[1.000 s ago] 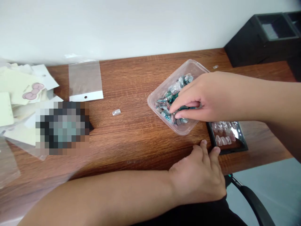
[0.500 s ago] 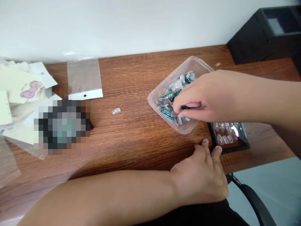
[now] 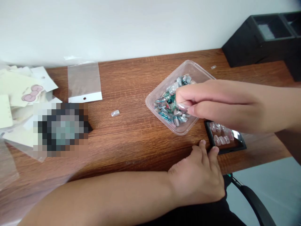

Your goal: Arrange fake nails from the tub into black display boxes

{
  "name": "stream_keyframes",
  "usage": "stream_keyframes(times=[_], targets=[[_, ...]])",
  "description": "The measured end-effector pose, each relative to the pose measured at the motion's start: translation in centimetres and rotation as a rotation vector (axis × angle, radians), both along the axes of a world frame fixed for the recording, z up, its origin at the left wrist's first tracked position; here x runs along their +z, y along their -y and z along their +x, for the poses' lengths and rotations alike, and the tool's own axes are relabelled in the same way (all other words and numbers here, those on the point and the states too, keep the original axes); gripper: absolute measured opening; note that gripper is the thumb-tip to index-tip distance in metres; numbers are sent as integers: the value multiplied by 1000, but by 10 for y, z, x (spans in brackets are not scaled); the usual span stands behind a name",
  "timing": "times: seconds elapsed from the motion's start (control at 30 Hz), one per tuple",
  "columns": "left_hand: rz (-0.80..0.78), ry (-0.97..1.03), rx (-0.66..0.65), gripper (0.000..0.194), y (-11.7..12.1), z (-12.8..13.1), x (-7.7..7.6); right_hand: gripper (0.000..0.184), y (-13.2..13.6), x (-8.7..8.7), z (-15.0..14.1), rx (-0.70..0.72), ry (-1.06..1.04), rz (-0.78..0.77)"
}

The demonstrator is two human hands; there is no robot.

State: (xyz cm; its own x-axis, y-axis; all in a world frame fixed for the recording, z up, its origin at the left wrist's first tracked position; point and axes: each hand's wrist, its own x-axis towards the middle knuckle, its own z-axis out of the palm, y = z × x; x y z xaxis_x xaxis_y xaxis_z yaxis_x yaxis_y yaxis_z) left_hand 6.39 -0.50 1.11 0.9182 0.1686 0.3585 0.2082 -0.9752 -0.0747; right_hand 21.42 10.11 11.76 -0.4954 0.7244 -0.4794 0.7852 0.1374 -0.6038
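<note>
A clear plastic container (image 3: 157, 90) holds a heap of press-on nails (image 3: 168, 103) in teal, silver and clear tones. Over its right side, my right hand (image 3: 199, 100) is closed in a pinch, with what looks like a pinkish press-on nail (image 3: 182, 107) at the fingertips. My left hand (image 3: 198, 175) rests at the table's front edge, fingers stretched out and holding nothing. Its fingertips lie by the left corner of a black-framed tray (image 3: 242, 142), where rows of clear and pinkish nails (image 3: 221, 140) are set out.
One loose nail (image 3: 115, 113) lies left of the container, another (image 3: 213, 67) behind it. A clear bag (image 3: 83, 78), printed cards (image 3: 23, 83) and a pixelated dark object (image 3: 64, 128) are at left. Black boxes (image 3: 249, 40) stand back right; a chair arm (image 3: 252, 201) is below the table edge.
My right hand has risen slightly from the heap and turned, its fingers now pinched with a pinkish nail showing. My left hand stays in place; the whole view has shifted a little.
</note>
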Motion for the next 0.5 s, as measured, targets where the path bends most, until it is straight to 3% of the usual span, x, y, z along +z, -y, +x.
stream_keyframes(times=[0.23,0.37,0.43,0.5], targets=[[-9,28,-3,34,1,-1,-4,37,-3,-9,9,36,-90,93],[-17,70,6,31,1,1,-7,50,-9,-6,8,24,-127,108],[-22,87,20,30,1,1,-8,53,-2,-6,19,14,-134,83],[-18,96,32,29,0,1,-9,50,22,-9,49,-38,-113,111]])
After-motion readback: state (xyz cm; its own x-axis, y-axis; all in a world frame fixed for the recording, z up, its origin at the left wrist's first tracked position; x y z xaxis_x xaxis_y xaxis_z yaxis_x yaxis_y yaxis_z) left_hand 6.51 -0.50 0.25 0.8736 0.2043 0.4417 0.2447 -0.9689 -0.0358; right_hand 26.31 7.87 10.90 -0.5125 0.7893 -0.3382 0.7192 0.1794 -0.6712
